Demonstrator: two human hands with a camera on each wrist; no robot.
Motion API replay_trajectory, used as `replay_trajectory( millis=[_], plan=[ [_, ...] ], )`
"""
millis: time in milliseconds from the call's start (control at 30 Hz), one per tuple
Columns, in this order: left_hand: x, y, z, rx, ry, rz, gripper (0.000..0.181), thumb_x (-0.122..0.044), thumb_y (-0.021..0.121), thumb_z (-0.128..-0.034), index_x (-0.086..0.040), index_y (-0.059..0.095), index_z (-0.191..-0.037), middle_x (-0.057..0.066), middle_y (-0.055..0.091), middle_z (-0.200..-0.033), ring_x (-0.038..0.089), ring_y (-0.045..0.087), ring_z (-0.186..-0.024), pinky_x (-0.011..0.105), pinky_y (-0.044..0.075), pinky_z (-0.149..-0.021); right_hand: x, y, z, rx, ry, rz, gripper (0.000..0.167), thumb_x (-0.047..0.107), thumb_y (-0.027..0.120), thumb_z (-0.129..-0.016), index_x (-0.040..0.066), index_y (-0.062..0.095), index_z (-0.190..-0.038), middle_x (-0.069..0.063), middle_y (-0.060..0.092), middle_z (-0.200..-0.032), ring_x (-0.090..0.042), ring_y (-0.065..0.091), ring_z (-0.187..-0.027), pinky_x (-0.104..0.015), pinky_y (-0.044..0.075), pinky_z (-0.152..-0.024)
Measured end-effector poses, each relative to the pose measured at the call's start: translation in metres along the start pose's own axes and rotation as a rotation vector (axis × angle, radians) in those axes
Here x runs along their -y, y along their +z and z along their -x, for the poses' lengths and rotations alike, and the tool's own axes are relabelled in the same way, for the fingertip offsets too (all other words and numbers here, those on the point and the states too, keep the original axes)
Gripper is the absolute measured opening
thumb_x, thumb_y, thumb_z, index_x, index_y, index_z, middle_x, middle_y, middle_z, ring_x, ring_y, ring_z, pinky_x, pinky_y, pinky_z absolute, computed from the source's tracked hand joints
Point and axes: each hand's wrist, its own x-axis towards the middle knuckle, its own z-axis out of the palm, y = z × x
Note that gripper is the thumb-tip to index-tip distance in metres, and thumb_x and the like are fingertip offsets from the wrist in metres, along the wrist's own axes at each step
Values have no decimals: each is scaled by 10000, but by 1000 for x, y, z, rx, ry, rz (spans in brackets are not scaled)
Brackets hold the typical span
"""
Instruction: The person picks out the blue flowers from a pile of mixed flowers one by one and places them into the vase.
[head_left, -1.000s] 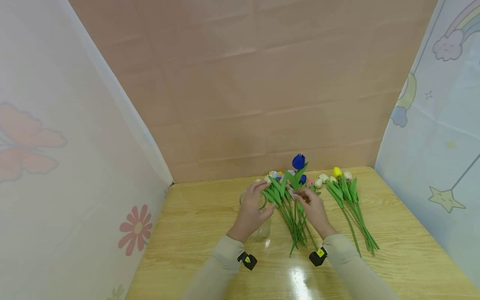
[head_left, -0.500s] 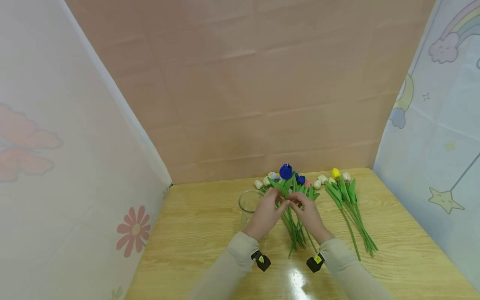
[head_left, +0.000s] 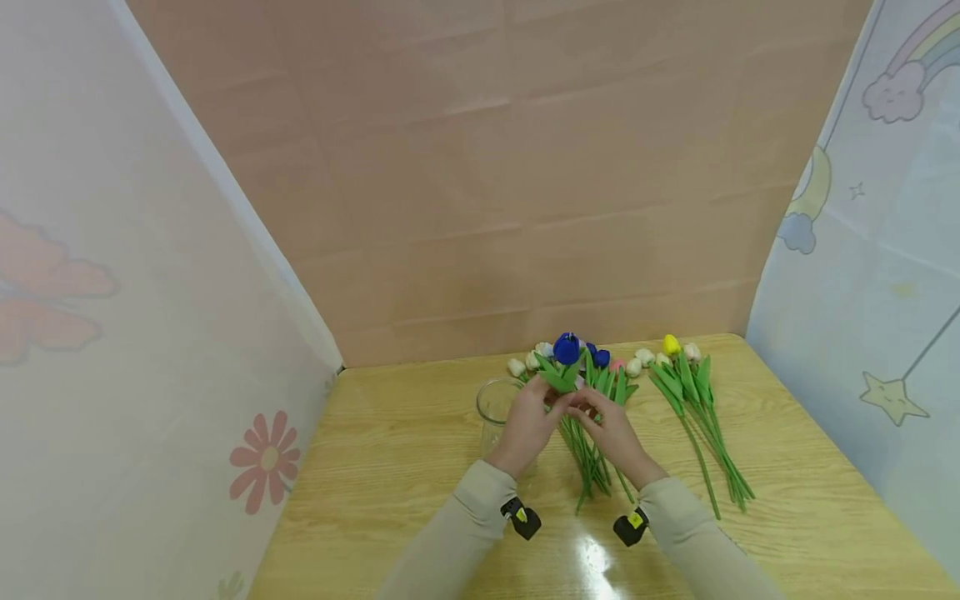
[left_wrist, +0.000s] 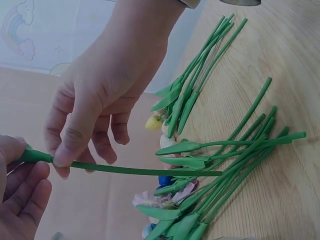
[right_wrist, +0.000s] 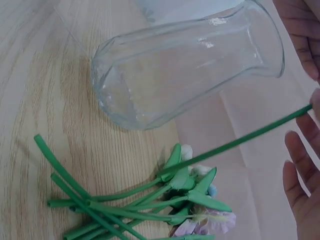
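Note:
Upright between both hands is a blue artificial tulip (head_left: pixel 567 348) with green leaves and a long green stem (left_wrist: pixel 135 170). My left hand (head_left: pixel 525 427) pinches it just below the leaves. Close beside, my right hand (head_left: pixel 617 435) pinches the upper stem between thumb and fingers, as the left wrist view shows. A clear glass vase (right_wrist: pixel 175 70) stands on the table to the left, partly hidden behind my left hand in the head view. Beneath the hands lies a bunch of artificial flowers (head_left: pixel 587 467) with white, blue, pink and lilac heads.
A second, smaller bunch of tulips (head_left: pixel 705 417) with yellow and white heads lies to the right on the wooden table (head_left: pixel 405 467). A brown backdrop (head_left: pixel 450 208) rises behind the table, with patterned cloth (head_left: pixel 172 250) at the sides.
My left hand has come from beside the vase to the tulip and taken hold of it. Both hands have brought the tulip left and lower. In the last half second it moved only slightly.

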Motion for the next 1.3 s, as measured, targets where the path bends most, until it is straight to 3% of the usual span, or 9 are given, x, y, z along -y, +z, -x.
replay_trajectory(
  millis=[200, 300, 400, 567, 800, 933, 1100, 1300],
  plan=[
    [1, -4, 2, -31, -3, -24, 137, -212, 606, -967, -143, 632, -1082, 2, 605, -1027, 61, 609, -867, 172, 511, -734, -11, -8, 3, -5, 58, 6, 241, 261, 468, -1034, 138, 612, -1184, -69, 674, -1020, -268, 629, -888, -310, 501, -740],
    [-3, -10, 4, -59, -8, -18, 146, -202, 613, -963, -124, 626, -1085, 9, 612, -1008, 72, 611, -853, 182, 511, -718, -26, -13, 4, -50, 91, 56, 270, 300, 439, -1044, 138, 610, -1175, -50, 672, -992, -228, 633, -873, -308, 507, -719],
    [-9, -21, 4, -110, 28, -19, 161, -226, 604, -969, -105, 624, -1073, 26, 627, -973, 93, 622, -830, 179, 501, -671, -36, -18, 6, -68, 124, 101, 272, 311, 424, -1048, 143, 605, -1163, -16, 659, -940, -157, 620, -837, -287, 498, -688],
    [-23, -51, 4, -251, 134, 13, 205, -264, 574, -987, -87, 613, -1082, 42, 665, -905, 131, 652, -805, 198, 487, -531, -49, -24, 13, -75, 154, 143, 293, 338, 410, -1048, 139, 603, -1145, 2, 645, -898, -79, 589, -798, -268, 486, -662],
    [-33, -94, 8, -523, 267, 44, 155, -172, 589, -977, -67, 626, -1083, 71, 651, -889, 184, 630, -792, 323, 535, -704, -56, -24, 18, -77, 153, 135, 299, 368, 407, -1044, 170, 606, -1144, 28, 630, -853, -59, 570, -737, -263, 476, -623],
    [-29, -106, 12, -624, 296, -4, 154, -125, 597, -964, -49, 638, -1092, 84, 658, -911, 200, 619, -799, 357, 527, -720, -59, -23, 19, -71, 154, 132, 296, 375, 401, -1044, 183, 602, -1148, 40, 626, -850, -59, 576, -747, -266, 480, -625],
    [-11, -103, 15, -629, 293, -148, 121, -137, 612, -954, -52, 636, -1037, 74, 634, -884, 189, 603, -792, 332, 517, -712, -60, -21, 19, -67, 169, 129, 303, 392, 394, -1043, 191, 597, -1145, 36, 625, -849, -83, 579, -748, -275, 470, -618],
    [17, -83, 19, -529, 235, -308, 80, -155, 659, -926, -95, 610, -945, 46, 620, -855, 177, 588, -781, 337, 502, -713, -61, -18, 20, -57, 179, 132, 315, 398, 396, -1040, 175, 591, -1148, 20, 630, -851, -99, 576, -729, -276, 458, -598]
  ],
)
